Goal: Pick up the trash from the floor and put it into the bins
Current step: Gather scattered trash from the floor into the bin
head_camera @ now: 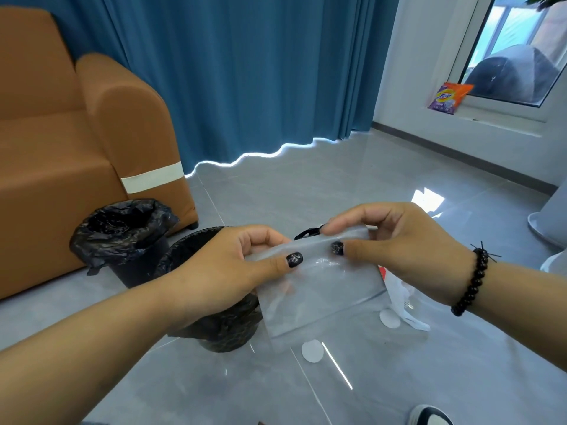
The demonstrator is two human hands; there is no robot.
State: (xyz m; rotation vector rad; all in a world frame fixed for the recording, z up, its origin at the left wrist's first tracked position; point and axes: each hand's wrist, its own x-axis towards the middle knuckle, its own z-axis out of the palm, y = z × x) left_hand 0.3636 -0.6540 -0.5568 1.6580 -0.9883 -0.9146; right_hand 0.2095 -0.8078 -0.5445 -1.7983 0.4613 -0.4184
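I hold a translucent plastic bag [319, 289] in the air with both hands. My left hand [233, 265] pinches its top left edge, thumb in front. The top right edge is pinched by my right hand [399, 243]. The bag hangs beside and partly over the nearer black-lined bin [227, 323], which my left arm partly hides. A second black-lined bin [122, 234] stands further left by the sofa. On the floor below lie two white round pads [312, 351] [389, 318] and a crumpled white wrapper with a red bit [402, 296]. A small black item [308, 232] shows behind the bag's top.
An orange sofa [61, 154] fills the left. Blue curtains [245, 72] hang behind. An orange and purple packet [449, 98] lies on the window sill at the right. White rounded objects [549, 225] stand at the right edge. A shoe tip [429, 416] shows at the bottom.
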